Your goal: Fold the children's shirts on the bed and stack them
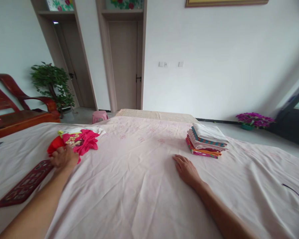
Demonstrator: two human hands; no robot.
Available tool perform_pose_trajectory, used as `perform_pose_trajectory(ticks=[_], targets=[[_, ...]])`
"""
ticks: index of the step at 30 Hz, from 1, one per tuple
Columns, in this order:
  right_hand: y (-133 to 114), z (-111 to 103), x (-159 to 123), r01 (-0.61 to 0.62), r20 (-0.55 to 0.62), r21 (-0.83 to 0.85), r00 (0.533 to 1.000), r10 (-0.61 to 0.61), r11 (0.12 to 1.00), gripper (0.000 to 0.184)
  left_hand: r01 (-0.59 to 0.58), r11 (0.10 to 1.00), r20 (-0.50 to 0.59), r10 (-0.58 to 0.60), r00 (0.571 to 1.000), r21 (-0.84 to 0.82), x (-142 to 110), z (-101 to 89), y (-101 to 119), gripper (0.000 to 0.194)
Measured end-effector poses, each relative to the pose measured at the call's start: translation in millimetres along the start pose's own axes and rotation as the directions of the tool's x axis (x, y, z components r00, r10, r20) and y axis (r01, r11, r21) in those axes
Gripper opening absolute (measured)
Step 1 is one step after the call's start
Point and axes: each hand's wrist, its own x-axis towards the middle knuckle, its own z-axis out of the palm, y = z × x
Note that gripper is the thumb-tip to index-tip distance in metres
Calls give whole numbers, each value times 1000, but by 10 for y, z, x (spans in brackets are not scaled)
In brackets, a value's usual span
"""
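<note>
At the left of the bed-like covered surface, my left hand (pixel 65 157) has its fingers curled down on a crumpled bright pink garment (pixel 89 141) with a cartoon print. A red cloth (pixel 55 145) pokes out beside it, and part of a white and yellow cloth (pixel 96 129) shows behind. The hand hides where its fingertips meet the fabric. My right hand (pixel 186 168) lies palm down and holds nothing, its fingers stretched out on the pale pink sheet (pixel 129 186). Just beyond it, to the right, stands a neat stack of folded cloths (pixel 206 141), white on top.
A dark red patterned phone-like object (pixel 25 184) lies beside my left forearm. A thin black cord (pixel 295 192) rests at the right. Beyond the sheet are a pink stool (pixel 99 116), a wooden bench (pixel 22 109), a leafy plant (pixel 52 83) and purple flowers (pixel 255 119).
</note>
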Motion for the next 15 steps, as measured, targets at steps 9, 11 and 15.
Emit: perform_pose_trajectory(ticks=[9, 11, 15], targets=[[-20, -8, 2, -13, -7, 0, 1000, 13, 1000, 44, -14, 917, 178, 92, 980, -398, -39, -354, 517, 26], [-4, -5, 6, -18, -5, 12, 1000, 18, 1000, 43, -139, 779, 92, 245, 965, -612, -368, -569, 896, 28], [31, -13, -2, 8, -13, 55, 1000, -7, 998, 41, -272, 308, 49, 739, 672, -912, -1178, -981, 1481, 38]])
